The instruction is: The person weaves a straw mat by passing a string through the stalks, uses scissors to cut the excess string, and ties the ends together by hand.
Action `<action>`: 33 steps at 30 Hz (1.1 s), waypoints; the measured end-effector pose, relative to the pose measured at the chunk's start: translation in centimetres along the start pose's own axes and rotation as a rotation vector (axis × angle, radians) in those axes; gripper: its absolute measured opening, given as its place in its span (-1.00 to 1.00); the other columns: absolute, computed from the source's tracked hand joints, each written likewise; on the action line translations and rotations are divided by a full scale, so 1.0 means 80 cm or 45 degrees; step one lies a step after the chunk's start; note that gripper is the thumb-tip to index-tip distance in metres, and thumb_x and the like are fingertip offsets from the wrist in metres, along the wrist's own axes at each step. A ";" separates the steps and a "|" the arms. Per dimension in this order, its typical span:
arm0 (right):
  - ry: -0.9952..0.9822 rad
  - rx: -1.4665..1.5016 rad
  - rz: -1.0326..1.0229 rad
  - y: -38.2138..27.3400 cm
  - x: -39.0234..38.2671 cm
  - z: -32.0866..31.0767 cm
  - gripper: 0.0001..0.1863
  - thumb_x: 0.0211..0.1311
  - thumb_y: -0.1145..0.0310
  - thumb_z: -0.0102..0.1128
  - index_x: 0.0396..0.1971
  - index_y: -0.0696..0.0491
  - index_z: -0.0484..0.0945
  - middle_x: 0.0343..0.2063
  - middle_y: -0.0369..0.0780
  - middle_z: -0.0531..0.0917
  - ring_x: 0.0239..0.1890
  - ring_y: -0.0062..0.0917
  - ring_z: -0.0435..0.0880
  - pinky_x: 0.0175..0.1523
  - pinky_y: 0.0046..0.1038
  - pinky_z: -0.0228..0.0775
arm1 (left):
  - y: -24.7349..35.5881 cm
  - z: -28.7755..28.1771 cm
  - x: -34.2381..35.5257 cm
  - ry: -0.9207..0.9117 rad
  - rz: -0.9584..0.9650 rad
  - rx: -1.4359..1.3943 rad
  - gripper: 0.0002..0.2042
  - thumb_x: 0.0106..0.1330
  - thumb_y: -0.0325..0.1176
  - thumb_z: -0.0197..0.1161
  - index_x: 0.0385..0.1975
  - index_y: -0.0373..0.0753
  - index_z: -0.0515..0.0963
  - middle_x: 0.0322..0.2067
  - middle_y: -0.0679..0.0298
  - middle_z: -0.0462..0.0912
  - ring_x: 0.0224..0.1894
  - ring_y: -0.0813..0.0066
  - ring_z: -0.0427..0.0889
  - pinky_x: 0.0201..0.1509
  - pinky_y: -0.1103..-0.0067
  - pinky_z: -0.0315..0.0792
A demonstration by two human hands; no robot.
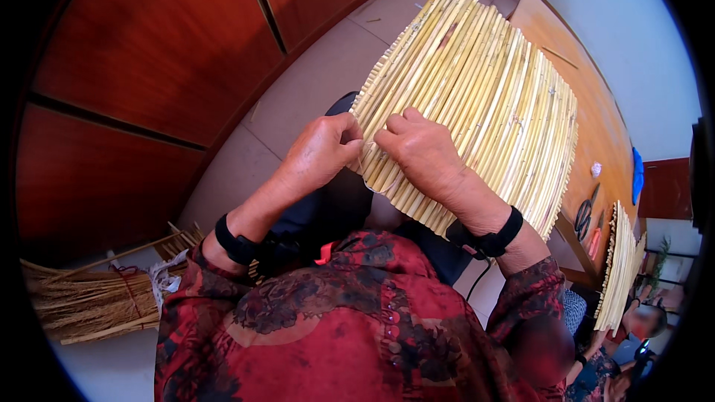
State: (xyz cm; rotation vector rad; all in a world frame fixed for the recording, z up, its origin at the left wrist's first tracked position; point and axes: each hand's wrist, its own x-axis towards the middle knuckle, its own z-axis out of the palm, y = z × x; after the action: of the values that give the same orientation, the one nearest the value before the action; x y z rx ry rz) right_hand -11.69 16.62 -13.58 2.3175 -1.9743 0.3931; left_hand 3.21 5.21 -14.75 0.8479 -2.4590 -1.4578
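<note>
A mat of pale yellow reed stalks (477,97), laid side by side and bound together, slopes from my lap onto the table. At its near left edge my left hand (322,150) is closed, thumb and fingers pinching a thin pale thread (366,179). The thread hangs in a loop from there along the stalk ends. My right hand (423,150) rests over the stalks just to the right, its fingers curled and pressed together. What lies between those fingers is hidden.
The brown table (588,130) to the right bears black scissors (586,214), a red-handled tool (596,238) and a small white ball (596,170). Bundled dry stalks (97,294) lie lower left, by reddish wooden cabinets (149,52). Another person handles a second mat (620,272) at far right.
</note>
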 end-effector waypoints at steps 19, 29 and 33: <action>-0.022 0.196 -0.154 0.006 0.001 0.019 -0.89 -0.05 0.44 -0.01 -0.47 0.11 0.41 -0.46 -0.21 0.42 -0.32 -0.38 0.47 -0.23 -0.46 0.43 | -0.014 -0.004 -0.001 -0.021 0.288 0.259 -0.92 0.06 -0.48 0.16 -0.46 -0.31 0.46 -0.51 0.07 0.54 -0.39 0.08 0.54 -0.33 0.39 0.40; -0.037 0.260 -0.257 0.002 0.005 0.017 -0.91 -0.01 0.44 -0.04 -0.46 0.11 0.37 -0.47 -0.19 0.42 -0.34 -0.36 0.47 -0.25 -0.41 0.39 | -0.027 0.002 0.010 0.044 0.418 0.257 -0.92 0.06 -0.48 0.17 -0.46 -0.31 0.46 -0.46 0.08 0.52 -0.33 0.09 0.52 -0.26 0.38 0.39; 0.096 0.449 -0.375 0.001 0.006 0.035 -0.95 0.03 0.42 -0.05 -0.48 0.06 0.35 -0.49 -0.14 0.41 -0.38 -0.29 0.47 -0.27 -0.34 0.34 | -0.020 -0.006 0.012 0.007 0.427 0.246 -0.92 0.04 -0.50 0.17 -0.49 -0.34 0.45 -0.48 0.06 0.49 -0.36 0.08 0.50 -0.28 0.37 0.37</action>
State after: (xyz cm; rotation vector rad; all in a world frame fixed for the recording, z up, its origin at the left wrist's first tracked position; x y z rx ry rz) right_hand -11.27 15.53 -16.17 2.6992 -1.6001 0.8454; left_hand 3.23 3.74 -15.98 0.4347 -2.6093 -1.1166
